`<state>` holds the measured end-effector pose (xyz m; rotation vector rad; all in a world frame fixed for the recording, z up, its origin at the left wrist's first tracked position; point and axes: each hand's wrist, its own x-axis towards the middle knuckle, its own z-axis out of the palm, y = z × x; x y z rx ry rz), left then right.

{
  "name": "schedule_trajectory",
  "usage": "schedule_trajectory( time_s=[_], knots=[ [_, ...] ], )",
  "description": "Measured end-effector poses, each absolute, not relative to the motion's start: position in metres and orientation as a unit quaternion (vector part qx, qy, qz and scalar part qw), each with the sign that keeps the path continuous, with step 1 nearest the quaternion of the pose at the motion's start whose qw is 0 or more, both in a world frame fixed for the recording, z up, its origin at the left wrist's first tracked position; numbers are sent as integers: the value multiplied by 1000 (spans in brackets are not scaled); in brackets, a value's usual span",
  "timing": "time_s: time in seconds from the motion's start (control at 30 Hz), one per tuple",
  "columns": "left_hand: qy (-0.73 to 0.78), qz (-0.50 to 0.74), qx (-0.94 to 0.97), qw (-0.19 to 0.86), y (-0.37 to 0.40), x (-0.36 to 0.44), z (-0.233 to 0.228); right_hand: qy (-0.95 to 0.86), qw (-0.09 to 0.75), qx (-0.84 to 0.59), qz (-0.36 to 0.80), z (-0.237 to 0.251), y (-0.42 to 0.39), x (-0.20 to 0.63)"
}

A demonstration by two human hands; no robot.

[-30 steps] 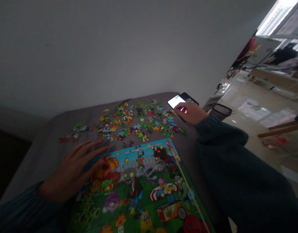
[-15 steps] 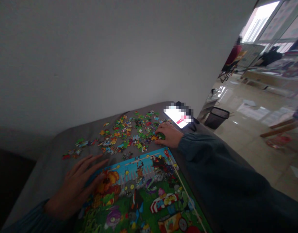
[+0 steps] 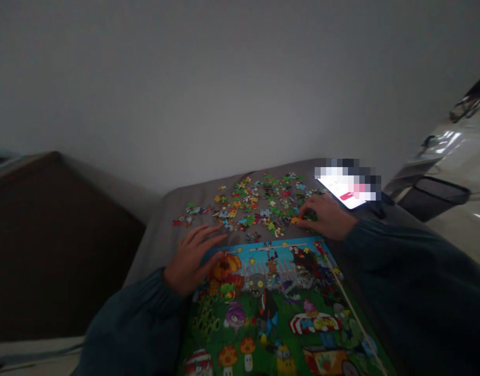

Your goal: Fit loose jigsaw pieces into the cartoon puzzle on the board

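Observation:
A jigsaw board (image 3: 277, 313) with a cartoon picture of zombies and plants lies in front of me. Beyond its far edge, loose puzzle pieces (image 3: 259, 206) are scattered over the grey cloth. My left hand (image 3: 195, 256) is over the board's far left corner, fingers stretched out and apart, with nothing in it. Over the right side of the pieces, my right hand (image 3: 328, 214) has its fingers curved downward. A gap shows between its thumb and index finger, with green pieces visible there. An orange piece (image 3: 295, 221) lies at the tips of these fingers.
A lit tablet or phone (image 3: 344, 193), partly blurred out, stands just beyond my right hand. A pale wall (image 3: 240, 94) rises behind the cloth-covered table (image 3: 154, 245). To the left is a dark brown panel (image 3: 56, 250); a black mesh bin (image 3: 431, 198) stands on the right.
My view has turned left, so the table and hands appear farther right and the brown panel shows. Both hands stay near the same spots; the right thumb and index finger look slightly closer together.

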<state>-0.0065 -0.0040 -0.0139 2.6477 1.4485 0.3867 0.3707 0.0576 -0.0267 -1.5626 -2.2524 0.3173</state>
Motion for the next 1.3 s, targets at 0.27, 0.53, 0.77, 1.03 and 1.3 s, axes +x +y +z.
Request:
schedule_trajectory(
  time_s=[0.27,0.53,0.77,1.03,1.3],
  knots=[
    [448,164,869,132,-15,6,-1,-717,335,-533,301,0,55,376],
    [384,279,789,390,-57,45,18,-737,311,-372,471,24,-34,289],
    [353,316,774,421,-63,62,19,-781,250,-323,473,15,-52,278],
    [463,200,790,348,-16,-6,28,-807,374,-346,300,15,-26,294],
    [495,89,773,387,-12,-17,18,-821,433,-306,211,5,-18,300]
  ],
)
